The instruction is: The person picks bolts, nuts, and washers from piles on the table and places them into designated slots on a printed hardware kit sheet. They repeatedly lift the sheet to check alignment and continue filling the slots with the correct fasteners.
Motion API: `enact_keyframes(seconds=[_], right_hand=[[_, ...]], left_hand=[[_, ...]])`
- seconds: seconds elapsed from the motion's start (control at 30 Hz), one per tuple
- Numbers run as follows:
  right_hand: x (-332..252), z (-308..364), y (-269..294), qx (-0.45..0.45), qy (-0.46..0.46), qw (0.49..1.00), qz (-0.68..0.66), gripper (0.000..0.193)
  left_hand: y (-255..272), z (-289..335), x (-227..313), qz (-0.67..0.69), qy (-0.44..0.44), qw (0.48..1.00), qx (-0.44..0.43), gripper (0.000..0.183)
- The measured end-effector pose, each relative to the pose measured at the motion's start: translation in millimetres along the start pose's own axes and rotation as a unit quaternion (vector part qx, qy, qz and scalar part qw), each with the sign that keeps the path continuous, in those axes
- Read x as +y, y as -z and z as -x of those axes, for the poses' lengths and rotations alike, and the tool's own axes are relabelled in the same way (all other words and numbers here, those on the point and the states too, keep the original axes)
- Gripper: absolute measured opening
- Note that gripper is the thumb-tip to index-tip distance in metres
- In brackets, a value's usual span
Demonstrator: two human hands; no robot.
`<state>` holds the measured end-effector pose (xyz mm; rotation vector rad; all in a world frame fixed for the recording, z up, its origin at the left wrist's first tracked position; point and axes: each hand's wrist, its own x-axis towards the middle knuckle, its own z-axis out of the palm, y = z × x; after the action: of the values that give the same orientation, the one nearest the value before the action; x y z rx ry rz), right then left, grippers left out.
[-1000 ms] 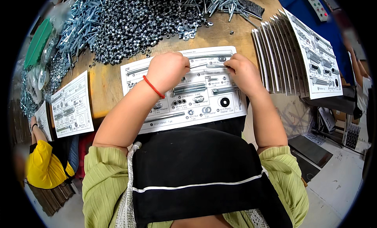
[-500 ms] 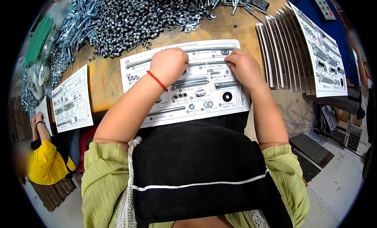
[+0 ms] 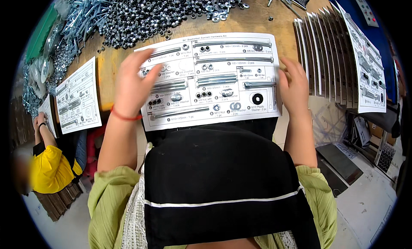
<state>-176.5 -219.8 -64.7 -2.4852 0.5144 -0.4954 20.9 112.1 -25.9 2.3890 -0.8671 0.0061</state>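
Observation:
A white printed card lies in front of me at the table's near edge. On it sit long silver bolts, a short thick bolt, several nuts and washers, and a black plastic washer at the lower right. My left hand, with a red cord at the wrist, is open over the card's left edge, thumb and fingers apart. It hides part of the card's left side. At the right edge my right hand is open, fingers spread, close beside the card; whether it touches is unclear. Neither hand holds any hardware.
Heaped nuts cover the table's back, with loose bolts left of them and flat washers to the right. Several upright cards stand in a row at right. At left, another person in yellow works beside a similar card.
Both hands have left the card's upper middle and moved apart, the left to the left edge, the right to the right edge. Their closed fingers have opened. The card now shows more fully.

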Motion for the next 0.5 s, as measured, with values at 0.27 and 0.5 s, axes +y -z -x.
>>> enact_keyframes(seconds=[0.27, 0.5], right_hand=[[-4, 62, -17, -0.012, -0.116, 0.993, -0.015, 0.043], [-13, 45, -18, 0.021, -0.263, 0.897, -0.355, 0.044]], left_hand=[[7, 86, -33, 0.129, 0.227, 0.962, -0.078, 0.056], [9, 52, -31, 0.498, 0.433, 0.750, 0.040, 0.048]])
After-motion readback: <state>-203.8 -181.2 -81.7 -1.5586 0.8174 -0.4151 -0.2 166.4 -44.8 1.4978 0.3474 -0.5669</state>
